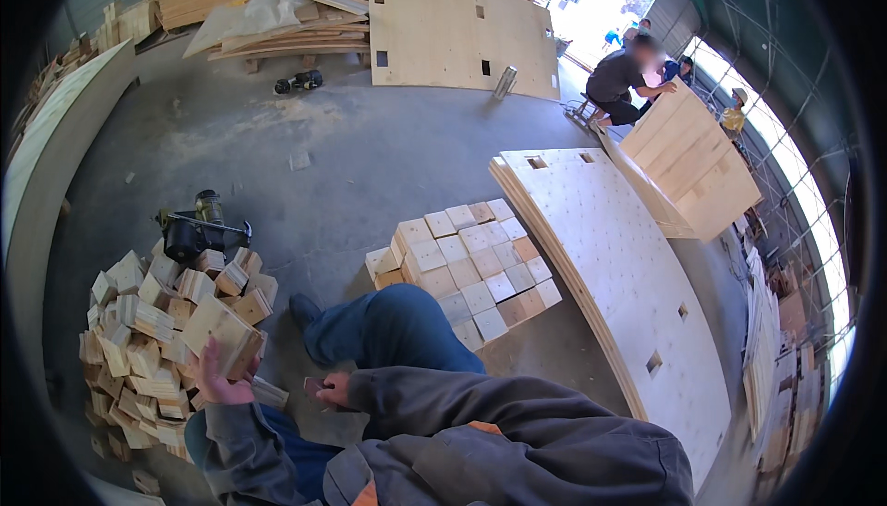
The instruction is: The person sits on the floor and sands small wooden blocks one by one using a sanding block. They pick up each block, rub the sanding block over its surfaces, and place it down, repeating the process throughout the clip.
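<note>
My left hand is closed around a pale wooden block, lifted over the edge of a loose heap of wooden blocks. Beside my bent knee, my right hand is closed on a small flat brownish piece; its kind cannot be made out. The two hands are apart, and the piece does not touch the block. Just beyond my knee stand stacked wooden blocks, packed tightly in neat rows.
A black power tool rests behind the heap. Stacked plywood panels with square holes lie to the right. Another holed panel leans on timber at the back, near a metal cylinder. A person handles a large board.
</note>
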Demonstrator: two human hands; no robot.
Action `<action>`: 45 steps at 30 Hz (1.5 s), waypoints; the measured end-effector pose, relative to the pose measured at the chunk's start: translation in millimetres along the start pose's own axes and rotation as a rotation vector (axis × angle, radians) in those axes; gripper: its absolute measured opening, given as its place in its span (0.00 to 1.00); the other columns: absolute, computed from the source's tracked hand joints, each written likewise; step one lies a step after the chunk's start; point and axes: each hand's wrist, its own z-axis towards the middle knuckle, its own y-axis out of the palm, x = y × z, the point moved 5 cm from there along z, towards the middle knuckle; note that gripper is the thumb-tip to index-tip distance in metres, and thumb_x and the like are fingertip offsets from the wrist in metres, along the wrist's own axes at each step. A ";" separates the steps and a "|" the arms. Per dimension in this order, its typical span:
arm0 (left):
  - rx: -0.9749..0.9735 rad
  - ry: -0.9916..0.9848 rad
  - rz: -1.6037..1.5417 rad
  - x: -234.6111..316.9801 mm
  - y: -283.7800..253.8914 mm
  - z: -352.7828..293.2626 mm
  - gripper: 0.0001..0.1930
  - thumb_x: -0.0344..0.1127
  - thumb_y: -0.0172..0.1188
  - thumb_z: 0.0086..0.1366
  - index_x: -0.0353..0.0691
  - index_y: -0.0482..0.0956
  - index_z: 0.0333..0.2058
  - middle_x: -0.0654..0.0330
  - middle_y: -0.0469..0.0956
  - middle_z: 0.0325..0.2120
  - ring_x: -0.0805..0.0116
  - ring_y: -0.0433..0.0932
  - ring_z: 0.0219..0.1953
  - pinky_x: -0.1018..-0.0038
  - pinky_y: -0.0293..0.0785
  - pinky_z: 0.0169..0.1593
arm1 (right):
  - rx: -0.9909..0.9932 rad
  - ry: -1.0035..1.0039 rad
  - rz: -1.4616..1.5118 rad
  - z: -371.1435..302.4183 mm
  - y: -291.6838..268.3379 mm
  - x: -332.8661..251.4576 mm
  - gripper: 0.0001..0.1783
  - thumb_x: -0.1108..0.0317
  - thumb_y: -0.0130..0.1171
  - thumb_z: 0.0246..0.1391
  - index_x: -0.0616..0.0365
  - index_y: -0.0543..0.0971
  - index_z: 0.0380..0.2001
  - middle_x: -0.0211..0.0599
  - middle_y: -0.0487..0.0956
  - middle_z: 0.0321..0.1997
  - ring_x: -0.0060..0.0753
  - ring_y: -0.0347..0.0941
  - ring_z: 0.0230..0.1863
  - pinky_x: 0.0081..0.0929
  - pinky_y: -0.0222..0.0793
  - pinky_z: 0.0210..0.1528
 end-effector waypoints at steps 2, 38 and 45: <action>-0.010 0.008 0.017 1.1 5.3 -3.5 0.35 0.53 0.63 0.59 0.54 0.60 0.62 0.60 0.74 0.46 0.59 0.80 0.37 0.69 0.78 0.31 | -0.021 0.004 -0.008 -1.3 -2.0 0.1 0.27 0.45 0.59 0.53 0.61 0.83 0.38 0.52 0.83 0.40 0.49 0.79 0.43 0.40 0.73 0.45; 0.116 -0.035 0.106 -16.7 -17.5 19.0 0.31 0.54 0.63 0.60 0.53 0.65 0.58 0.59 0.73 0.49 0.58 0.79 0.39 0.67 0.80 0.34 | -0.057 0.081 0.039 -26.7 -18.4 -20.6 0.22 0.51 0.57 0.57 0.59 0.82 0.41 0.48 0.83 0.41 0.45 0.79 0.43 0.39 0.71 0.45; 0.106 -0.034 0.106 -17.1 -21.3 22.1 0.31 0.54 0.63 0.60 0.55 0.64 0.58 0.60 0.73 0.49 0.58 0.79 0.39 0.66 0.80 0.33 | -0.043 0.062 0.011 -22.1 -14.8 -16.2 0.22 0.50 0.58 0.56 0.60 0.82 0.40 0.49 0.83 0.40 0.46 0.80 0.43 0.40 0.72 0.44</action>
